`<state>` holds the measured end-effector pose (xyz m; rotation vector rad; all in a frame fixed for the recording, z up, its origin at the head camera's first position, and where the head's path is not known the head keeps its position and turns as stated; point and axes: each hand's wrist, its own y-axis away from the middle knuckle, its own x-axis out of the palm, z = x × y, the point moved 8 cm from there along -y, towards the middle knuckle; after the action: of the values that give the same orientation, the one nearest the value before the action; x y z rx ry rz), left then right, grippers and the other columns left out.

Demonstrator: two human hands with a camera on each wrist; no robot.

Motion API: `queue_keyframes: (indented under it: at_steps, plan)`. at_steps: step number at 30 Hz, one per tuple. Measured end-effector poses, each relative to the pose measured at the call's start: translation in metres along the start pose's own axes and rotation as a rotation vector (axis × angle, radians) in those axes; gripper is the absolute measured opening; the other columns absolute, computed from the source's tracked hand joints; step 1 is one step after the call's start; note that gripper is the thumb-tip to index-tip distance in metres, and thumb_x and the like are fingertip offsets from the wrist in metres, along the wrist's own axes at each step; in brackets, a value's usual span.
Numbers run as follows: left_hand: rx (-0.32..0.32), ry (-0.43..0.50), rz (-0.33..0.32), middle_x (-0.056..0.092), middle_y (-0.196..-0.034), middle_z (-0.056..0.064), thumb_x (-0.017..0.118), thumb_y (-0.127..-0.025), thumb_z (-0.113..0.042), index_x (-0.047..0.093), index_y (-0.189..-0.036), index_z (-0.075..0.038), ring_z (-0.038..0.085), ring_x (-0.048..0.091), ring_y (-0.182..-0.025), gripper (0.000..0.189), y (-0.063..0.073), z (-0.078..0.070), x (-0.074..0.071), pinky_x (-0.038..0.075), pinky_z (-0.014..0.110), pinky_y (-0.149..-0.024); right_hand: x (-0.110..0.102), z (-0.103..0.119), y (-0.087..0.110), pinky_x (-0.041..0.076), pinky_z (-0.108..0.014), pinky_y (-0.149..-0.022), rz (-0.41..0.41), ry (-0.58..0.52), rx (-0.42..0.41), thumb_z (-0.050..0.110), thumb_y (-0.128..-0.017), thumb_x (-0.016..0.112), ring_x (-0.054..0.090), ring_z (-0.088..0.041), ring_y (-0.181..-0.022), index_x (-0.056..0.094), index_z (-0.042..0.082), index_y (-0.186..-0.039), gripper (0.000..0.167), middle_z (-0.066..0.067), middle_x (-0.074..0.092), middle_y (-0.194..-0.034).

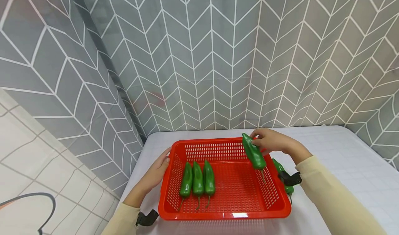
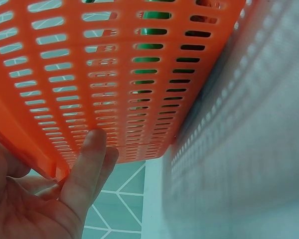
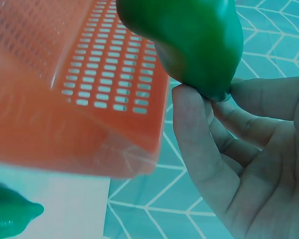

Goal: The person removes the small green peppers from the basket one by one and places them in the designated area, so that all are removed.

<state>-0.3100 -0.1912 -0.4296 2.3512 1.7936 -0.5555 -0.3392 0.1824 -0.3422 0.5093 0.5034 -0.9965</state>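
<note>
My right hand [image 1: 272, 140] pinches a green pepper [image 1: 253, 151] near its tip, above the right back corner of the red plastic basket [image 1: 224, 214]. The pepper's stem hangs down inside the basket's right wall. Thumb and fingertips meet the tip in the right wrist view. My left hand [image 1: 157, 171] holds the basket's left rim near the back corner; in the left wrist view its fingers [image 2: 87, 164] lie against the slotted outer wall. Inside the basket at left, three green peppers [image 1: 197, 180] lie side by side, stems toward me.
Another green pepper [image 1: 288, 189] lies on the white-covered table [image 1: 349, 165], right of the basket and partly behind my right wrist. A grey patterned curtain [image 1: 218, 61] stands behind the table and along its left side. White tiles [image 1: 40, 169] show at far left.
</note>
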Motion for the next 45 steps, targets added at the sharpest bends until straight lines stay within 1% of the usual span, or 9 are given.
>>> queue_keyframes:
  at_steps: [5,10,16,26,30,33,37,41,45]
  plan:
    - [0.007,-0.002,0.010,0.051,-0.144,0.027,0.038,-0.111,-0.017,0.023,-0.160,-0.003,0.035,0.063,-0.119,0.053,-0.001,0.002,0.000,0.052,0.042,-0.099,-0.008,-0.004,0.008,0.062,-0.044,-0.074,0.001,-0.013,-0.015,0.009,-0.104,0.053,0.068,-0.025,-0.082,0.048,-0.016,-0.132,0.038,-0.020,0.064,-0.105]
    - [-0.005,-0.013,-0.002,0.053,-0.143,0.024,0.039,-0.111,-0.017,0.024,-0.161,-0.006,0.032,0.064,-0.116,0.053,-0.002,0.005,-0.002,0.053,0.043,-0.098,-0.011,-0.010,0.012,0.062,-0.043,-0.076,0.004,-0.039,-0.014,0.010,-0.104,0.052,0.070,-0.026,-0.086,0.049,-0.016,-0.132,0.037,-0.017,0.065,-0.104]
    - [-0.020,-0.022,-0.009,0.052,-0.146,0.022,0.040,-0.111,-0.017,0.025,-0.161,-0.008,0.033,0.063,-0.120,0.053,-0.002,0.007,-0.002,0.050,0.045,-0.101,-0.014,-0.021,0.018,0.062,-0.044,-0.076,0.005,-0.060,-0.003,0.010,-0.105,0.051,0.071,-0.028,-0.088,0.049,-0.016,-0.131,0.037,-0.016,0.065,-0.103]
    - [-0.009,-0.008,-0.006,0.052,-0.145,0.024,0.039,-0.111,-0.018,0.025,-0.160,-0.007,0.033,0.064,-0.118,0.052,-0.001,0.006,-0.003,0.052,0.043,-0.098,-0.024,-0.035,0.027,0.062,-0.045,-0.076,-0.006,-0.041,0.012,0.013,-0.105,0.052,0.071,-0.026,-0.090,0.047,-0.017,-0.133,0.041,-0.016,0.067,-0.104]
    - [-0.011,-0.005,-0.005,0.051,-0.146,0.023,0.039,-0.111,-0.018,0.025,-0.161,-0.006,0.034,0.062,-0.121,0.053,-0.001,0.005,-0.002,0.050,0.046,-0.101,-0.030,-0.042,0.032,0.062,-0.046,-0.076,-0.021,-0.028,0.013,0.013,-0.105,0.052,0.071,-0.026,-0.089,0.047,-0.018,-0.132,0.041,-0.017,0.066,-0.104]
    - [-0.016,-0.011,-0.009,0.050,-0.147,0.022,0.039,-0.111,-0.017,0.025,-0.161,-0.007,0.034,0.060,-0.124,0.053,-0.002,0.005,-0.002,0.047,0.047,-0.103,-0.034,-0.048,0.037,0.062,-0.046,-0.076,-0.032,-0.023,0.035,0.013,-0.105,0.052,0.070,-0.027,-0.089,0.047,-0.018,-0.132,0.042,-0.017,0.066,-0.104]
    - [-0.023,-0.013,-0.013,0.051,-0.147,0.021,0.039,-0.111,-0.016,0.024,-0.161,-0.007,0.034,0.060,-0.123,0.053,-0.003,0.005,-0.002,0.047,0.048,-0.103,-0.036,-0.056,0.043,0.062,-0.046,-0.077,-0.041,-0.024,0.079,0.012,-0.105,0.053,0.070,-0.028,-0.091,0.047,-0.018,-0.133,0.041,-0.016,0.066,-0.105]
    - [-0.032,-0.015,-0.011,0.055,-0.141,0.021,0.039,-0.111,-0.015,0.024,-0.161,-0.008,0.030,0.065,-0.114,0.053,-0.003,0.006,-0.002,0.050,0.045,-0.101,-0.037,-0.066,0.048,0.062,-0.046,-0.078,-0.051,-0.028,0.105,0.013,-0.105,0.053,0.070,-0.028,-0.092,0.046,-0.017,-0.132,0.042,-0.016,0.065,-0.105]
    - [-0.037,-0.012,-0.005,0.059,-0.134,0.022,0.039,-0.111,-0.015,0.024,-0.161,-0.008,0.026,0.069,-0.103,0.053,-0.002,0.007,-0.002,0.056,0.040,-0.095,-0.038,-0.079,0.052,0.062,-0.046,-0.077,-0.051,-0.030,0.120,0.012,-0.105,0.052,0.069,-0.028,-0.090,0.046,-0.019,-0.132,0.041,-0.017,0.065,-0.105]
